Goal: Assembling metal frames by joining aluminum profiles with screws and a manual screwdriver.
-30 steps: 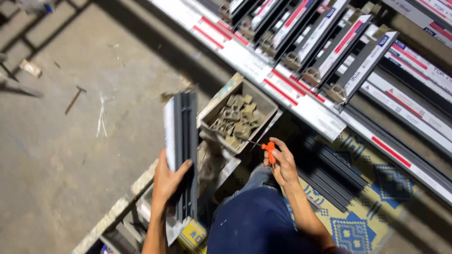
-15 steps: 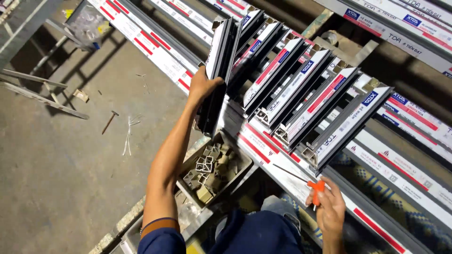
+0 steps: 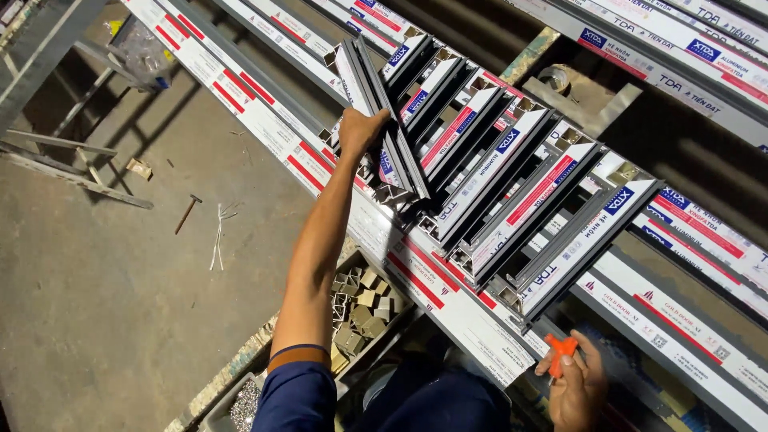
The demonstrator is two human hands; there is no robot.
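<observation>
My left hand [image 3: 360, 128] grips a short grey aluminium profile section [image 3: 382, 120] and holds it against the left end of a row of several similar cut profiles [image 3: 512, 192], which lie side by side across long rails. Low at the right, my right hand [image 3: 578, 388] holds a small orange-handled tool [image 3: 560, 350] near the front long rail [image 3: 448, 296].
A box of small metal corner pieces [image 3: 360, 308] sits on the floor beside my arm, with a tray of screws [image 3: 244, 404] below it. On the concrete floor lie a hammer [image 3: 188, 213], white scraps [image 3: 218, 232] and a metal frame [image 3: 64, 160]. More long rails [image 3: 680, 48] run behind.
My left hand has lifted the profile section from beside the box up onto the rails, setting it at the end of the row. The right hand stays low with the orange tool.
</observation>
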